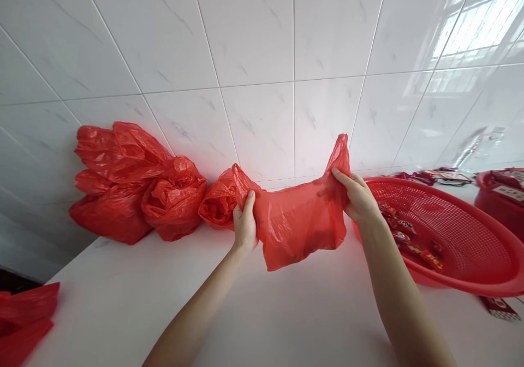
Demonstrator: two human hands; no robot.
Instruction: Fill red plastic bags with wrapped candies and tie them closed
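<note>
I hold a red plastic bag (297,222) up above the white counter (245,312), stretched between both hands. My left hand (244,222) grips its left handle and my right hand (359,196) pinches its right handle, which sticks up above my fingers. The bag hangs slack between them, its bottom just above the counter. It looks thin and empty.
Several filled, knotted red bags (135,184) are piled against the tiled wall at the left. A red mesh basket (450,236) with small wrapped packets stands at the right, with a red tub (501,197) behind it. More red plastic (24,318) lies at the bottom left edge.
</note>
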